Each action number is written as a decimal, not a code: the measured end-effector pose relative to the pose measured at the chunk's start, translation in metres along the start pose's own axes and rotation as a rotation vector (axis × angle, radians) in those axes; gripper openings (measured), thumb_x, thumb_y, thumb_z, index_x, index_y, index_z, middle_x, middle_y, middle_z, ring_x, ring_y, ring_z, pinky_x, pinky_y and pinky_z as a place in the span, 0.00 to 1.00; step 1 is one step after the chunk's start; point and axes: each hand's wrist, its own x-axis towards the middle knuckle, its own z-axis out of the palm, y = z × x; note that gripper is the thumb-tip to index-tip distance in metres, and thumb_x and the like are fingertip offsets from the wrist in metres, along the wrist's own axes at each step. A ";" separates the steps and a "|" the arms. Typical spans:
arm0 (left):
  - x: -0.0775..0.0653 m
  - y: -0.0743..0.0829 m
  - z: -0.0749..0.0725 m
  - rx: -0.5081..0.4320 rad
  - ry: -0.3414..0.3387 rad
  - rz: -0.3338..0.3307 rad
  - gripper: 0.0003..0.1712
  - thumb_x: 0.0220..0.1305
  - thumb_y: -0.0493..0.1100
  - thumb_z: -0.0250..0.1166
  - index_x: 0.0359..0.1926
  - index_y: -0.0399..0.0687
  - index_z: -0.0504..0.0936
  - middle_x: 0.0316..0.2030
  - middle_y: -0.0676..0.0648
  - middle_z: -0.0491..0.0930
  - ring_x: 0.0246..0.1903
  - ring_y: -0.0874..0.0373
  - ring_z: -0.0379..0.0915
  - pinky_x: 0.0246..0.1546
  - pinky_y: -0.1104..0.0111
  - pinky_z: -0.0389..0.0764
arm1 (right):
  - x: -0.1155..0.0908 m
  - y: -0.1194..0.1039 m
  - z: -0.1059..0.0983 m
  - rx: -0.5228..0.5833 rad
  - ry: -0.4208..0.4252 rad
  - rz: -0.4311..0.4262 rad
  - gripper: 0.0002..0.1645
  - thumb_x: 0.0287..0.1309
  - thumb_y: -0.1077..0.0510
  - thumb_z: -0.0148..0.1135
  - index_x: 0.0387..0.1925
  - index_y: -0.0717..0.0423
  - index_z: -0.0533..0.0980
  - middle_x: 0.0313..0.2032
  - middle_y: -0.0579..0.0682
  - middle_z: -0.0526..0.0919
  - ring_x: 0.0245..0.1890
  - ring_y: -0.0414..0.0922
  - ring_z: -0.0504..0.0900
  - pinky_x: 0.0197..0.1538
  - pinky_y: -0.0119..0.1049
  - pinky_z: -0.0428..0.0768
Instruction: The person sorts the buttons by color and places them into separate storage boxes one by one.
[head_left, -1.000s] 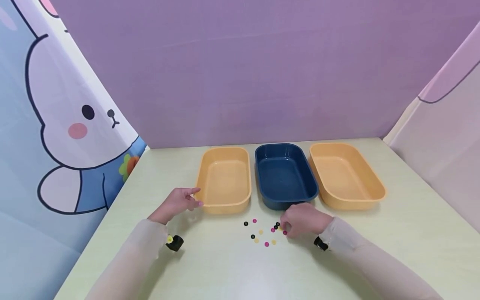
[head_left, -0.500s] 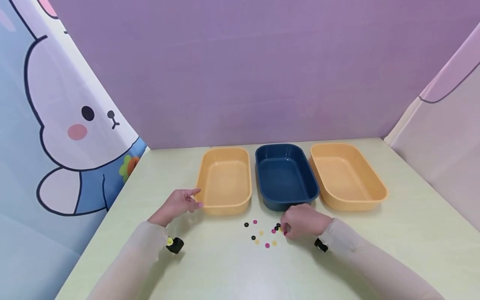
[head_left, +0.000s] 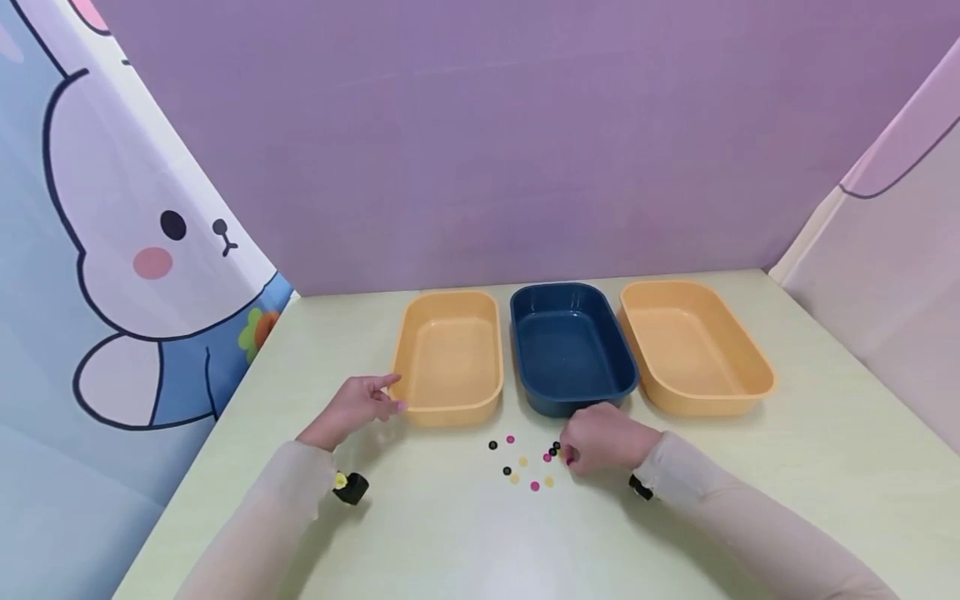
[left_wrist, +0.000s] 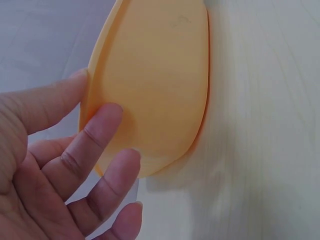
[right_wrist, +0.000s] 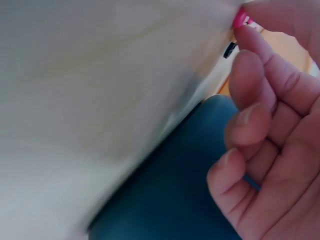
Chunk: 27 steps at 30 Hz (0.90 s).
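My right hand [head_left: 606,437] is in front of the dark blue tray [head_left: 572,358], low over the tabletop. Its thumb and index finger pinch a small pink button [right_wrist: 240,18]; the other fingers curl loosely. Just left of those fingertips lie more small buttons: black [head_left: 507,471], pink [head_left: 535,486] and pale yellow [head_left: 514,478], several in all. Some near the fingertips are partly hidden. My left hand [head_left: 358,408] touches the near left side of the left yellow tray [head_left: 450,417]. In the left wrist view its thumb meets the rim, and relaxed fingers lie along the outer wall [left_wrist: 165,75].
Three trays stand in a row towards the back of the pale table [head_left: 465,542]. A second yellow tray [head_left: 705,406] is at the right, close beside the blue one. Behind them rises a purple cloth backdrop [head_left: 525,150], with a printed rabbit panel [head_left: 150,183] on the left.
My right thumb and index finger have drawn together on the pink button at their tips. The left hand stays at the yellow tray. The head view has shifted slightly.
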 end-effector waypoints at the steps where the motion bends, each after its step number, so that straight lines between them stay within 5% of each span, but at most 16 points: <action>1: 0.000 0.000 0.000 0.002 0.000 -0.001 0.36 0.58 0.38 0.68 0.65 0.30 0.66 0.25 0.49 0.78 0.27 0.58 0.72 0.41 0.64 0.72 | 0.000 0.000 0.000 -0.011 0.003 -0.012 0.07 0.44 0.57 0.69 0.17 0.44 0.81 0.19 0.33 0.75 0.21 0.34 0.70 0.26 0.30 0.71; 10: -0.002 0.005 0.000 0.009 -0.003 -0.028 0.34 0.60 0.37 0.66 0.65 0.31 0.66 0.25 0.48 0.78 0.27 0.58 0.71 0.42 0.64 0.71 | 0.000 -0.001 -0.001 -0.099 0.027 -0.093 0.13 0.42 0.59 0.67 0.11 0.45 0.73 0.14 0.35 0.67 0.16 0.35 0.65 0.22 0.28 0.64; 27: 0.001 0.002 0.002 0.007 0.011 -0.064 0.34 0.61 0.40 0.67 0.66 0.34 0.67 0.27 0.46 0.79 0.28 0.57 0.71 0.40 0.63 0.71 | -0.001 0.001 -0.006 -0.137 0.236 -0.241 0.06 0.40 0.58 0.69 0.17 0.45 0.80 0.19 0.35 0.78 0.21 0.33 0.73 0.27 0.26 0.72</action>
